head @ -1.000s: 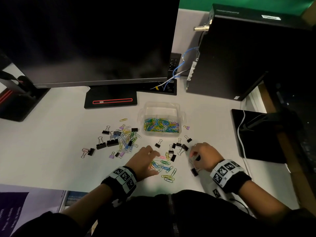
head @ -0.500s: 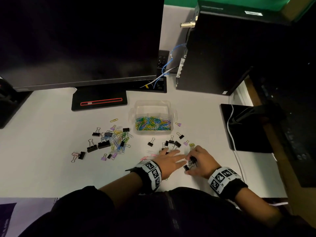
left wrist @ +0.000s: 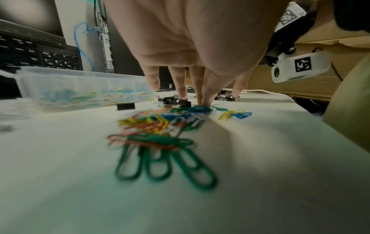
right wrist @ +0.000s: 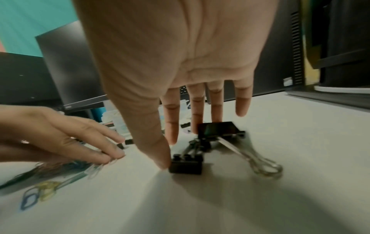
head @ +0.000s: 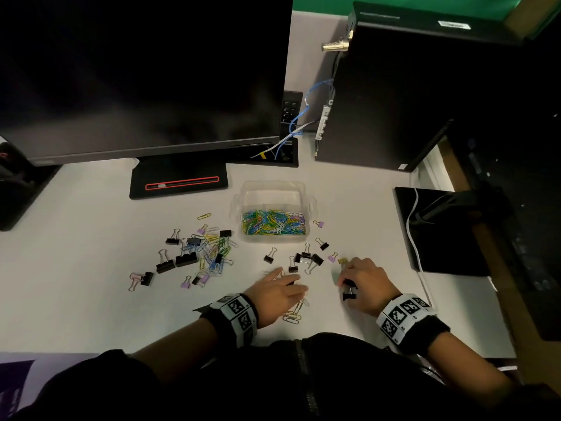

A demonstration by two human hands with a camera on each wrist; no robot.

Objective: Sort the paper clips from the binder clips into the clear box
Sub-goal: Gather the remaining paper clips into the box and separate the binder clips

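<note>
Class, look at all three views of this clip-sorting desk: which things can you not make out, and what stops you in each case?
- Head view: paper clips under the left hand; the hand covers them.
- Left wrist view: nearest green paper clips blurred; exact count unclear.
- Right wrist view: clear box mostly hidden behind the right hand.
- Head view: clips in the left pile too small to count.

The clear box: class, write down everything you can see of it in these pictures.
The clear box is a small, lidless rectangular tub of see-through plastic with a rounded tab on each short side. It stands upright on the white desk, in front of the monitor stand and beyond both hands, which do not touch it. A heap of coloured paper clips lies in the half nearer the person; the far half looks bare. A lilac binder clip lies just off its right side.
</note>
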